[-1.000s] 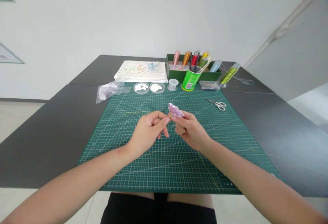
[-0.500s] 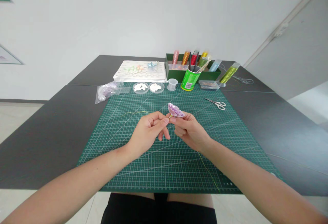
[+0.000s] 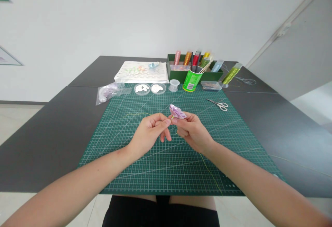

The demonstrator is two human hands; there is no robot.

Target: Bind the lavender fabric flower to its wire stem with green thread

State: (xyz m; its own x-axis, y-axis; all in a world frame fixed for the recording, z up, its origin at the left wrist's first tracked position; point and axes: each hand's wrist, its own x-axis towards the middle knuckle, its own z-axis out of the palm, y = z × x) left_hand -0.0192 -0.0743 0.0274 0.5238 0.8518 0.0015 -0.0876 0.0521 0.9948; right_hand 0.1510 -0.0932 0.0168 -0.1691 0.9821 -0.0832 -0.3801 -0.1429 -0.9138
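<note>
A small pale purple flower (image 3: 177, 111) is held between my two hands above the green cutting mat (image 3: 155, 176). My left hand (image 3: 153, 130) pinches the thin stem just below the petals, its lower fingers loosely apart. Close beside it, my right hand (image 3: 193, 130) has thumb and forefinger closed at the flower's base and right edge. A thin yellow-green thread (image 3: 210, 173) trails over the mat from below my right wrist, and another stretch lies left of the flower. The fingertips partly hide the stem.
White scissors (image 3: 222, 106) lie right on the mat. Behind stand a green can (image 3: 192, 81) with sticks, a dark green box (image 3: 212, 77) of thread spools, two dishes of white pieces (image 3: 142, 89), a plastic bag (image 3: 107, 92) and a white stack (image 3: 145, 78).
</note>
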